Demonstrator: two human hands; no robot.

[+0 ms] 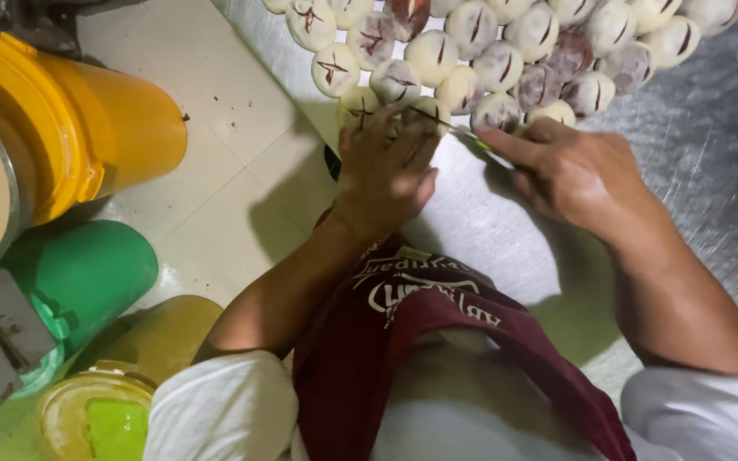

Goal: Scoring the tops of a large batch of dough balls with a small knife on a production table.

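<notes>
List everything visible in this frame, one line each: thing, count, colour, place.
Round scored dough buns: a few dozen, pale cream with reddish-brown filling showing through cuts, clustered at the top of the table.
Steel work table: one, grey metal, right half.
Thin blade: one, dark with a green handle part, over the nearest buns.
Large yellow plastic bucket: one, upper left on the tiled floor.
Green plastic container: one, left, below the bucket.
Yellowish transparent tub: one, bottom left.
Maroon apron: one, bottom centre.
Left hand: resting on a bun.
Right hand: gripping the blade.
</notes>
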